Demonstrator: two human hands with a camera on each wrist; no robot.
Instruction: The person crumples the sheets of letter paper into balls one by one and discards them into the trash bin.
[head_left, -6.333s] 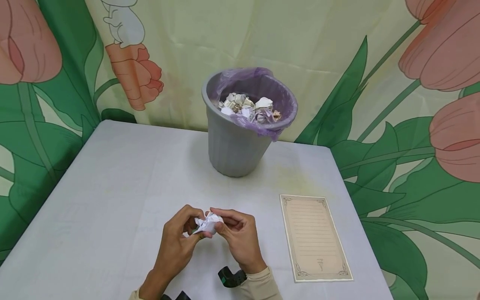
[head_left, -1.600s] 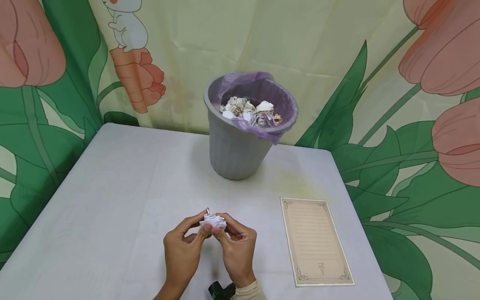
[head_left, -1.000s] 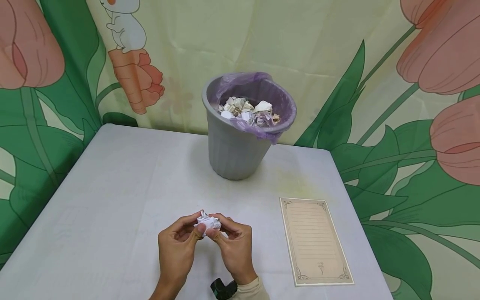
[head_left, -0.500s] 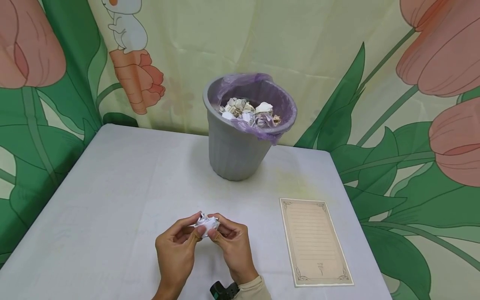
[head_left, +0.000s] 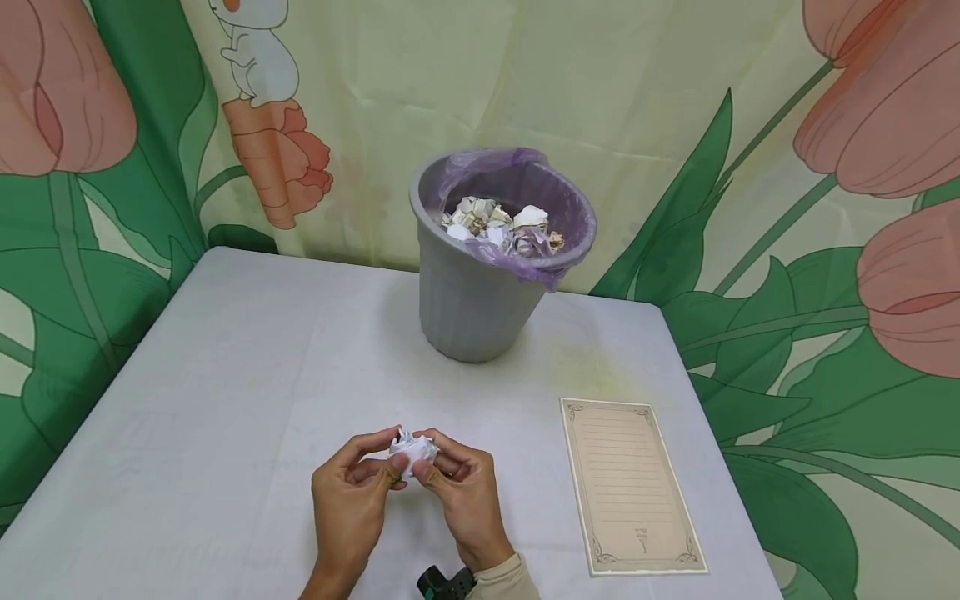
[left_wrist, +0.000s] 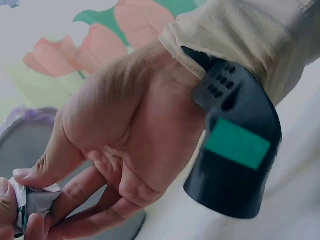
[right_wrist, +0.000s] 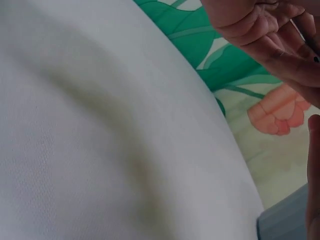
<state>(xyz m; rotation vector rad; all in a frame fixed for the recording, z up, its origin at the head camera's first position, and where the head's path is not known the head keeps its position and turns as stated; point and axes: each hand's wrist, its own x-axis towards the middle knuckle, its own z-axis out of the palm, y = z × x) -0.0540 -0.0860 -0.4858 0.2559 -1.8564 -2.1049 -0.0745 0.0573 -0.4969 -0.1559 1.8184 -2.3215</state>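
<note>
A crumpled ball of white paper (head_left: 413,450) is held between both hands near the front middle of the table. My left hand (head_left: 349,500) pinches its left side, thumb in front and index finger at the top. On the other side my right hand (head_left: 468,496) pinches it with thumb and fingers. In the left wrist view the crumpled paper (left_wrist: 41,201) shows grey-white folds with a dark green patch, between the left thumb and fingers and the other hand's fingertips. The right wrist view catches the right hand (right_wrist: 280,45) only in part, with the paper out of sight.
A grey bin (head_left: 480,308) with a purple liner stands at the table's back, holding several crumpled papers (head_left: 480,215). To the right lies a lined, cream sheet (head_left: 636,487) with an ornate border. A printed curtain (head_left: 637,100) hangs behind the white table (head_left: 225,400).
Over the last seconds the paper has been turned and squeezed into a rounder, more compact ball. Both hands have shifted slightly left and toward the body since 1.6 s ago. Bin and sheet stay put.
</note>
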